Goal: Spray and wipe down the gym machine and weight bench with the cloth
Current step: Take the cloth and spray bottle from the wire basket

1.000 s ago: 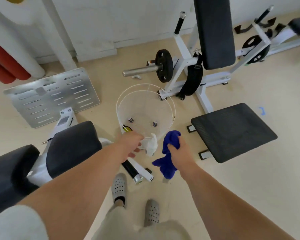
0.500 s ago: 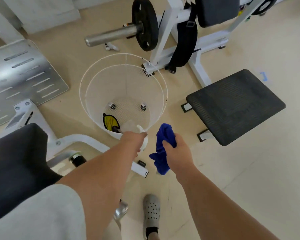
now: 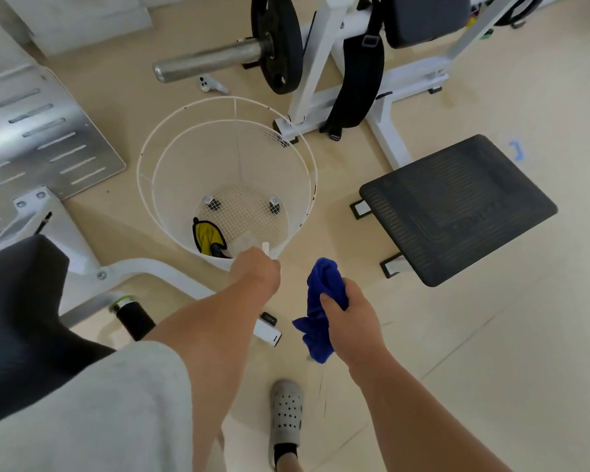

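My left hand (image 3: 258, 270) grips a white spray bottle (image 3: 265, 248) over the near rim of a white wire basket (image 3: 157, 158); only the bottle's white top and a translucent part show past my fingers. My right hand (image 3: 351, 313) holds a bunched blue cloth (image 3: 317, 301) that hangs beside the basket. The gym machine's white frame (image 3: 324, 56) with a black weight plate (image 3: 280, 42) stands behind the basket. A black padded bench (image 3: 17, 308) lies at the near left.
A yellow and black item (image 3: 206, 235) lies at the basket's bottom. A black mesh platform (image 3: 457, 206) sits to the right and a slotted metal footplate (image 3: 41, 131) to the left. My grey shoe (image 3: 286, 413) stands on the beige floor.
The view has tilted down and moved closer to the basket. My left hand has carried the spray bottle over the basket's near rim. My right hand keeps the blue cloth.
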